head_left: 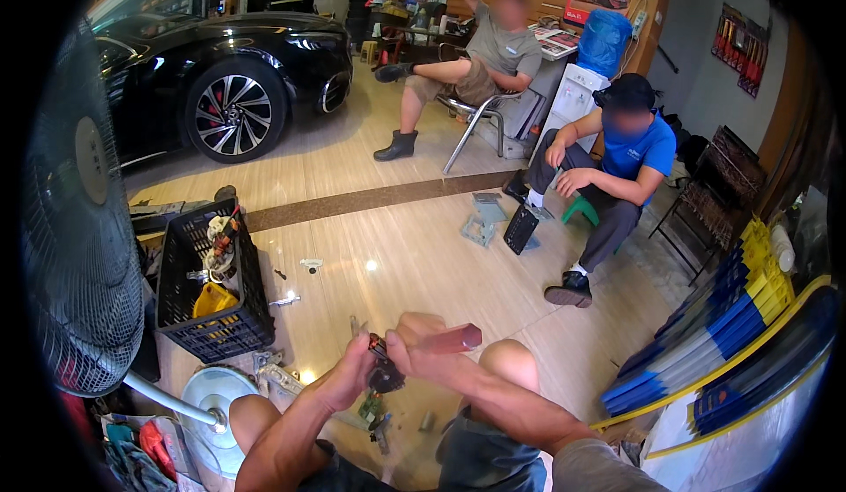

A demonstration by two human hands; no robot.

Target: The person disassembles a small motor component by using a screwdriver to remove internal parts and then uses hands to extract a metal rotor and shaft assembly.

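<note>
My left hand (pixel 346 376) is closed around a small dark mechanical part (pixel 385 374), and a metal piece sticks up above its fingers. Pressed close against it, my right hand (pixel 425 351) grips a screwdriver with a translucent red, faceted handle (pixel 456 339). The handle points to the right, while the blade is hidden by my hands. Both hands are held over the floor in front of my knees. Below them lie a green circuit board piece (pixel 370 406) and a small metal cylinder (pixel 427 421).
At left stand a black plastic crate (pixel 216 338) of parts and a large fan (pixel 84 210) on a round base (pixel 207 395). A seated person in blue (pixel 630 152) handles parts; another sits on a chair (pixel 476 130) near a black car (pixel 229 78). Blue-yellow packages (pixel 705 333) stand right.
</note>
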